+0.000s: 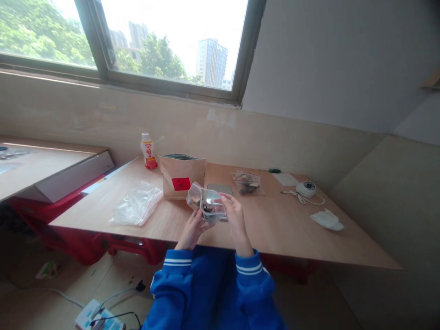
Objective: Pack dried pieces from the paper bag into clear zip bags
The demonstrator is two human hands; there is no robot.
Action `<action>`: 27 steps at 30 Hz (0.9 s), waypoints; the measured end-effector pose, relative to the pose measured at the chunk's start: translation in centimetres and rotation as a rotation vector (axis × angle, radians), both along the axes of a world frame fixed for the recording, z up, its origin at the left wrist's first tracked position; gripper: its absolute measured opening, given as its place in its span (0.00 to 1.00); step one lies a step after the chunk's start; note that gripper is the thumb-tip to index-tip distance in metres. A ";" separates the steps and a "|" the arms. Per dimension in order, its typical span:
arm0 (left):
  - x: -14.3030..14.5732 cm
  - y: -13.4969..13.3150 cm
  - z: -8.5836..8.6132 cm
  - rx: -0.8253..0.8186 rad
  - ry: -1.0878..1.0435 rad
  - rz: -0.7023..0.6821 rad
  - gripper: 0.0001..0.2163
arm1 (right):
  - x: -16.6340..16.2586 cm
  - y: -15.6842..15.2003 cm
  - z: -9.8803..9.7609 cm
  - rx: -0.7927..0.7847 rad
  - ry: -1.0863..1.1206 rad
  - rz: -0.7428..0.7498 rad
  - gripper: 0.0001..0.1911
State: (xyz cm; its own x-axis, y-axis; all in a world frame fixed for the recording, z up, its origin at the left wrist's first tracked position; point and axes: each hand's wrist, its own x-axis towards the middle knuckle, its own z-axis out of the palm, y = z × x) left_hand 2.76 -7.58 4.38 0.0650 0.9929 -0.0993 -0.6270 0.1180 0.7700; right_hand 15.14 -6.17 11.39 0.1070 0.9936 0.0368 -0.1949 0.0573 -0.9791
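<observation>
Between both hands, above the table's near edge, is a clear zip bag (215, 211) with its mouth spread and small dark and tan pieces inside. My left hand (195, 228) grips it from below on the left. On the right side, my right hand (234, 213) pinches the bag's rim. Partly hidden behind the bag lies a flat grey device (220, 188), perhaps a small scale. A brown paper pouch (167, 181) with a red label stands open at the top just beyond my left hand. Another filled zip bag (248, 183) rests farther back on the right.
Clear plastic bags (135, 206) lie at the left of the wooden table (275, 229). A white and red bottle (148, 153) stands at the back. To the right are a small white fan-like device (305, 189) with a cable and a crumpled white tissue (326, 220). A power strip (98, 316) sits on the floor.
</observation>
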 end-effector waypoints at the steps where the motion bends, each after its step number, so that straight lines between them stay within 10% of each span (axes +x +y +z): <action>1: 0.1 0.1 -0.1 0.004 -0.005 0.026 0.28 | 0.1 0.1 0.2 0.057 -0.093 -0.032 0.19; 4: 0.2 0.4 -0.2 0.021 0.031 0.152 0.29 | 0.3 0.1 1.0 0.355 -0.395 -0.158 0.12; 7: 0.2 0.6 -0.3 0.050 0.097 0.249 0.26 | 0.4 0.1 1.6 0.506 -0.547 0.084 0.08; 19: -1.4 0.6 -1.0 0.152 0.250 0.260 0.24 | -1.2 3.4 2.1 0.521 -0.827 0.573 0.22; 27: -2.4 1.1 -2.7 0.018 0.228 0.212 0.28 | -1.4 4.2 1.2 0.523 -0.842 0.601 0.18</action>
State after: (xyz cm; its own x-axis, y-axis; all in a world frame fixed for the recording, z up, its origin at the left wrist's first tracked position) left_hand 0.35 -6.51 1.72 -0.1658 0.9837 -0.0694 -0.4470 -0.0122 0.8944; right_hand 13.74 -1.93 12.60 -0.6306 0.7187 0.2930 0.3746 0.6125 -0.6960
